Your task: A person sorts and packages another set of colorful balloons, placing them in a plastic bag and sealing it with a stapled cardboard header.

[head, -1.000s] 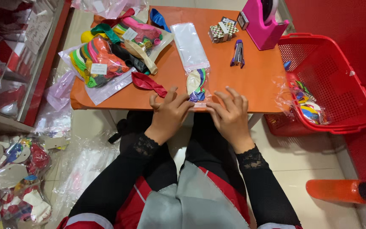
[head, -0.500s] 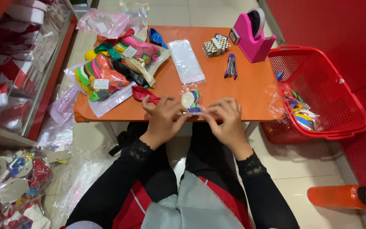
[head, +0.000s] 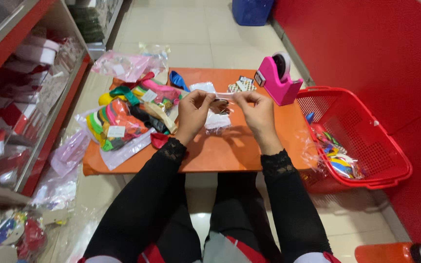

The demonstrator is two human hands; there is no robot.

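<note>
Since a moment ago you have lifted both hands off the near edge of the orange table (head: 230, 156) and raised them above its middle, and your head has tipped up, so the far floor and a blue bin (head: 252, 10) now show. Your left hand (head: 193, 114) and right hand (head: 258, 114) each pinch one end of a short strip of clear tape (head: 225, 95), stretched level between them with its long axis running left to right. A small clear plastic packet (head: 217, 113) hangs just below the strip, between your hands and equally near to both; whether the tape already touches it I cannot tell. Just beyond your right hand, at the table's far right corner, stands a pink tape dispenser (head: 277, 80), with a small sheet of chequered stickers (head: 241, 84) beside it. To your left lies a heap of coloured balloons in clear bags (head: 123, 124), some bearing small white square labels. Off the table's right edge sits a red plastic basket (head: 366, 131) holding filled packets of coloured pieces. On your far left, red shelving (head: 35, 97) holds more wrapped goods.
</note>
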